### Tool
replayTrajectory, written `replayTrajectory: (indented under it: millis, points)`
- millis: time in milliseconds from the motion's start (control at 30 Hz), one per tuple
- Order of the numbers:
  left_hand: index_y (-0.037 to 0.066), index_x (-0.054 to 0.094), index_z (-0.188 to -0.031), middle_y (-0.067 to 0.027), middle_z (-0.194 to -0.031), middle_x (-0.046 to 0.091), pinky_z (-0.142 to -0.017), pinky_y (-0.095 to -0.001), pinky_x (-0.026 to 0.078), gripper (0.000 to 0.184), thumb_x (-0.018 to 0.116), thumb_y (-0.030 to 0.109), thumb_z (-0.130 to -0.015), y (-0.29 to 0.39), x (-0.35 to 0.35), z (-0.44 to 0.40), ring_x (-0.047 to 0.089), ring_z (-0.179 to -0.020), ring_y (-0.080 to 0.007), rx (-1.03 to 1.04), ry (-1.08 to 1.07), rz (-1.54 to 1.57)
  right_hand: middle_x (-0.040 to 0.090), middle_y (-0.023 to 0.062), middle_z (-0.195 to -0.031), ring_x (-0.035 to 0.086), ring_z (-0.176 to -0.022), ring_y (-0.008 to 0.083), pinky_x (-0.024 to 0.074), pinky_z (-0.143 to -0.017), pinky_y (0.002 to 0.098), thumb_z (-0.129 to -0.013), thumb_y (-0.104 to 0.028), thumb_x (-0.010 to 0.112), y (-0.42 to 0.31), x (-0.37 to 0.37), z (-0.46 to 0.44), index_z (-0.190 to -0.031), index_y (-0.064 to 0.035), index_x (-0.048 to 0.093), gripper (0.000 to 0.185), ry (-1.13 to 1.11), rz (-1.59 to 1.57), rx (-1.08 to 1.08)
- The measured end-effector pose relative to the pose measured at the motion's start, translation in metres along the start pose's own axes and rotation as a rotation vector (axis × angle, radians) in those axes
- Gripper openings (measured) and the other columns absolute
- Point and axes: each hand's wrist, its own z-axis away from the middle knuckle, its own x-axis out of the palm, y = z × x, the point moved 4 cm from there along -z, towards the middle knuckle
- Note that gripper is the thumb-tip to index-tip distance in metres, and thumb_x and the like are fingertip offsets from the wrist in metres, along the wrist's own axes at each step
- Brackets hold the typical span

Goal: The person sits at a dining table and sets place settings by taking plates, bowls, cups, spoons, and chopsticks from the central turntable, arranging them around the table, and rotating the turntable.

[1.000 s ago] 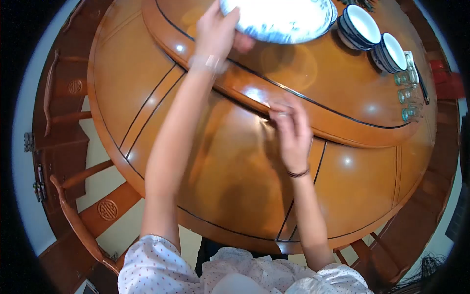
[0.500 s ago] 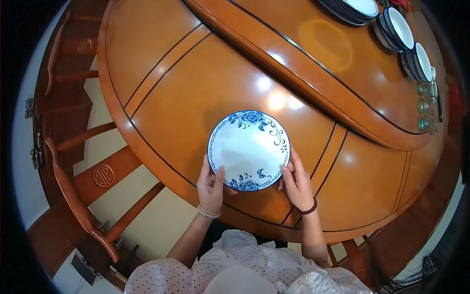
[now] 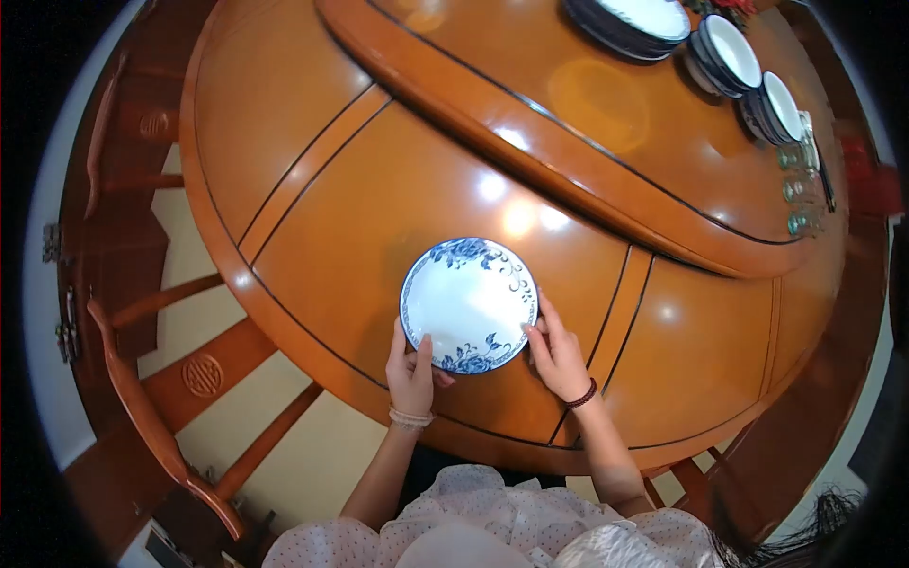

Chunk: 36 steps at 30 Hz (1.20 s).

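Note:
A round white plate (image 3: 468,303) with blue flowers on its rim is held over the near part of the wooden table (image 3: 322,312). My left hand (image 3: 413,377) is closed on its lower left edge, thumb on top and fingers underneath. At the lower right edge, my right hand (image 3: 557,356) grips it the same way. Whether the plate's underside touches the table cannot be seen.
On the raised round turntable (image 3: 530,142) stand a stack of plates (image 3: 632,26), two stacks of bowls (image 3: 727,55) (image 3: 776,108) and glasses (image 3: 801,191). Wooden chairs (image 3: 170,407) surround the table. Red flowers (image 3: 734,8) show at the top.
One second ago my left hand held a plate at the turntable and my right hand was empty. Now both hands hold it near me, slightly lower than half a second ago.

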Motion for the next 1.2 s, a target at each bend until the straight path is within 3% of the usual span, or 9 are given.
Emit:
replayTrajectory:
  millis: [200, 267, 333, 467, 533, 633, 833, 1000, 1200]
  points:
    - [0.002, 0.019, -0.137, -0.0095, -0.067, 0.061, -0.038, -0.0209, 0.045, 0.053, 0.045, 0.013, -0.091, -0.005, -0.002, -0.001, 0.055, -0.043, -0.0121, -0.008, -0.018, -0.012, 0.059, 0.016, -0.075, 0.059, -0.071, 0.0312, 0.0478, -0.064, 0.0371, -0.086, -0.013, 0.052, -0.017, -0.012, -0.003, -0.131, 0.0004, 0.032, 0.051, 0.076, 0.24, -0.004]
    - [0.003, 0.016, -0.138, -0.0109, -0.066, 0.061, -0.039, -0.0215, 0.046, 0.056, 0.046, 0.013, -0.091, -0.008, -0.004, -0.003, 0.056, -0.044, -0.0131, -0.03, -0.002, -0.049, 0.058, 0.0136, -0.077, 0.057, -0.077, 0.0281, 0.0474, -0.064, 0.0345, -0.083, -0.013, 0.055, -0.044, -0.041, -0.016, -0.128, -0.0006, 0.038, 0.049, 0.38, 0.574, -0.226]
    - [0.003, 0.011, -0.139, -0.0113, -0.062, 0.06, -0.04, -0.0229, 0.047, 0.06, 0.047, 0.013, -0.09, -0.008, -0.005, -0.003, 0.057, -0.044, -0.0146, -0.016, -0.043, -0.056, 0.054, 0.0169, -0.1, 0.05, -0.093, 0.032, 0.0411, -0.081, 0.039, -0.079, -0.011, 0.058, -0.057, -0.075, -0.04, -0.125, -0.0011, 0.042, 0.05, 0.579, 0.684, -0.473]
    - [0.002, 0.004, -0.139, -0.01, -0.053, 0.056, -0.041, -0.0262, 0.044, 0.066, 0.047, 0.012, -0.09, 0.011, -0.007, -0.004, 0.056, -0.044, -0.0152, 0.015, -0.097, -0.35, 0.04, 0.0164, -0.131, 0.034, -0.124, 0.0298, 0.0258, -0.101, 0.047, -0.085, -0.028, 0.052, -0.057, -0.124, -0.098, -0.127, -0.0004, 0.04, 0.051, 0.677, 0.893, -0.459]
    - [0.002, 0.01, -0.139, -0.0103, -0.051, 0.053, -0.041, -0.0294, 0.038, 0.063, 0.047, 0.012, -0.089, 0.03, -0.015, -0.009, 0.051, -0.042, -0.015, 0.188, 0.047, -0.78, 0.036, 0.0154, -0.136, 0.032, -0.127, 0.0276, 0.0215, -0.102, 0.0504, -0.087, -0.04, 0.046, -0.05, -0.123, -0.118, -0.128, -0.0002, 0.039, 0.058, 0.637, 1.088, -0.307]
    - [0.001, 0.02, -0.136, -0.0086, -0.048, 0.047, -0.04, -0.0321, 0.033, 0.056, 0.047, 0.012, -0.088, 0.082, 0.002, -0.032, 0.044, -0.04, -0.0152, 0.481, 0.214, -0.824, 0.034, 0.0149, -0.137, 0.03, -0.128, 0.0274, 0.0183, -0.104, 0.05, -0.086, -0.045, 0.044, -0.046, -0.121, -0.119, -0.129, 0.0, 0.037, 0.063, 0.66, 1.03, -0.297]
    - [0.003, 0.054, -0.112, -0.0073, -0.051, 0.048, -0.046, -0.0279, 0.038, 0.031, 0.057, 0.017, -0.084, 0.202, 0.158, -0.082, 0.045, -0.043, -0.0147, 1.061, -0.102, -0.762, 0.035, 0.0149, -0.136, 0.031, -0.127, 0.0269, 0.0173, -0.105, 0.0487, -0.086, -0.043, 0.044, -0.053, -0.111, -0.12, -0.128, -0.0005, 0.039, 0.06, 0.729, 0.962, -0.268]
    - [-0.002, 0.027, -0.131, -0.0124, -0.085, 0.064, -0.039, -0.0246, 0.035, 0.066, 0.051, 0.04, -0.086, 0.253, 0.322, -0.145, 0.059, -0.054, -0.0151, 0.369, -0.819, -0.316, 0.034, 0.0129, -0.137, 0.026, -0.13, 0.0247, 0.0164, -0.105, 0.0483, -0.084, -0.044, 0.046, -0.067, -0.098, -0.126, -0.127, -0.0006, 0.04, 0.062, 0.759, 0.889, -0.26]
    - [-0.012, 0.035, -0.115, -0.0209, -0.081, 0.064, -0.065, -0.0325, 0.053, 0.054, 0.05, 0.029, -0.083, 0.262, 0.391, -0.228, 0.066, -0.068, -0.0246, 0.664, -0.14, -0.605, 0.033, 0.0113, -0.137, 0.021, -0.131, 0.026, 0.0114, -0.102, 0.0582, -0.083, -0.039, 0.048, -0.084, -0.083, -0.134, -0.127, -0.0012, 0.041, 0.059, 0.769, 0.886, -0.28]
